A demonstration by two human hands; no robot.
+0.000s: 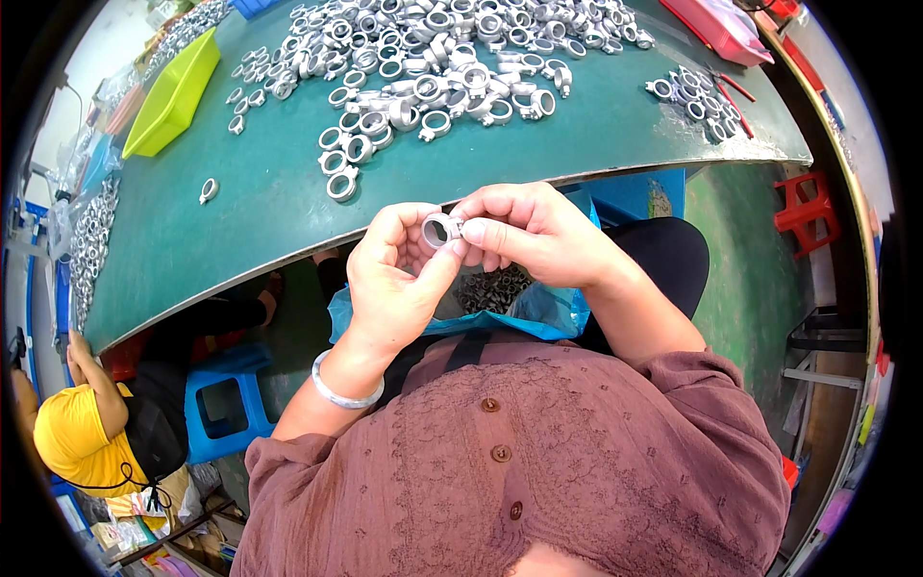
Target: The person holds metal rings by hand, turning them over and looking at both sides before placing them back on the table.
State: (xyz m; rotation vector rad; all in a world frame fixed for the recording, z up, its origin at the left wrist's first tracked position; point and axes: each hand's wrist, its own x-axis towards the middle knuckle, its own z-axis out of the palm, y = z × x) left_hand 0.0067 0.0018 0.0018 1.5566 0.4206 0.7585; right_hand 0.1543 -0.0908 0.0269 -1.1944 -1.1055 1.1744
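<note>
From head height, one fisheye view looked steeply down, close over the left hand (pixel 389 284) and right hand (pixel 543 236), toward the green table (pixel 269 192)

A green-topped table (pixel 274 183) spans ten to two o'clock; green floor (pixel 745 264) shows at three, beside a red stool (pixel 806 213); a blue stool (pixel 229 363) stands at eight.

Ring pile (pixel 444 56) on the table (pixel 255 216), between left tray (pixel 173 99) and right tray (pixel 728 40)
</note>
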